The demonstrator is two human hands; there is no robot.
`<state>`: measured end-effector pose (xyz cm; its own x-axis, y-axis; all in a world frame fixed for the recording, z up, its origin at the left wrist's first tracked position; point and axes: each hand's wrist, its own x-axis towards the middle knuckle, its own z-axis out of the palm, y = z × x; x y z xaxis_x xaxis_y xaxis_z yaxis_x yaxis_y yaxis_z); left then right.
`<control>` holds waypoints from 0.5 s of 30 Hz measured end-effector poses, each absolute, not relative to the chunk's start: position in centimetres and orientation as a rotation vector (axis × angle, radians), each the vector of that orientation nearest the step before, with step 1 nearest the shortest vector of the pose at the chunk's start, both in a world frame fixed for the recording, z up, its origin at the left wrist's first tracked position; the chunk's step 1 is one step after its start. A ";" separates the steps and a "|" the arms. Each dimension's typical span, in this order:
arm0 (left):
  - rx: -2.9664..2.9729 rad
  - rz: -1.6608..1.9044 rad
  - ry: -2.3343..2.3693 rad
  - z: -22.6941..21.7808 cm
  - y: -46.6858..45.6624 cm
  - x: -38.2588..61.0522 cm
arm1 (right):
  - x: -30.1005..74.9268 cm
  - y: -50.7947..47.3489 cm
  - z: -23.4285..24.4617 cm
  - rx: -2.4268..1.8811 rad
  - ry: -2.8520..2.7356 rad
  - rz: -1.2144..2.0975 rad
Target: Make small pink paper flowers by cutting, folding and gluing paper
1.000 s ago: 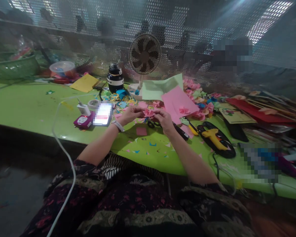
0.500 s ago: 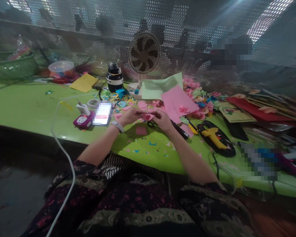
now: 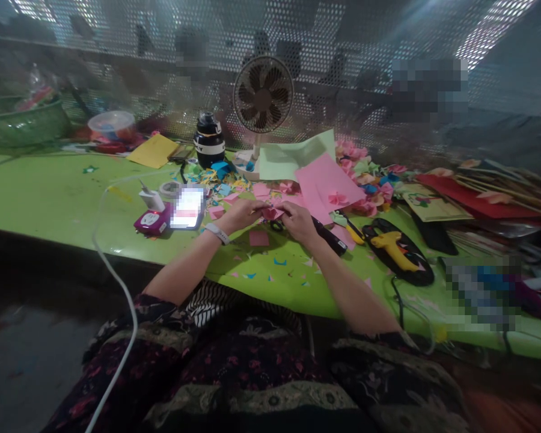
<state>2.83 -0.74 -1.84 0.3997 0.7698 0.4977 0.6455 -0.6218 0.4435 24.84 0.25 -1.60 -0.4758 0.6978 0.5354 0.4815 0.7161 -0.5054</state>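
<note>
Between my two hands is a small folded piece of pink paper (image 3: 272, 211), raised a little over the green table (image 3: 297, 288). My left hand (image 3: 243, 216) pinches its left side, fingers closed. On the other side, the fingers of my right hand (image 3: 298, 221) are closed on its right edge. Just below lies a flat pink paper square (image 3: 258, 238). Black scissor handles (image 3: 276, 225) show partly under my hands. A large pink sheet (image 3: 327, 183) lies beyond my right hand, over a pale green sheet (image 3: 297, 157).
A lit phone (image 3: 187, 207) and a purple socket block (image 3: 152, 222) lie left. Behind stand a black bottle (image 3: 209, 141) and a fan (image 3: 263, 95). Pink paper flowers (image 3: 354, 153) are heaped at the back right. A yellow glue gun (image 3: 394, 249) rests on a black pad; paper scraps are scattered around.
Both hands have shifted slightly, and the pink paper between them is now turned at a different angle. Both hands keep hold of it. The view has moved a little.
</note>
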 end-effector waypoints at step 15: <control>2.589 0.957 1.407 -1.3 -1.5 3.3 | 24.5 -0.5 -1.4 -0.990 -2.170 0.251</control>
<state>3.32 -1.52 -1.29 0.3971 0.7723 0.4959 0.7451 -0.5867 0.3172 24.47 -0.47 -1.39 -0.4404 0.7190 0.5377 0.5775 0.6854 -0.4435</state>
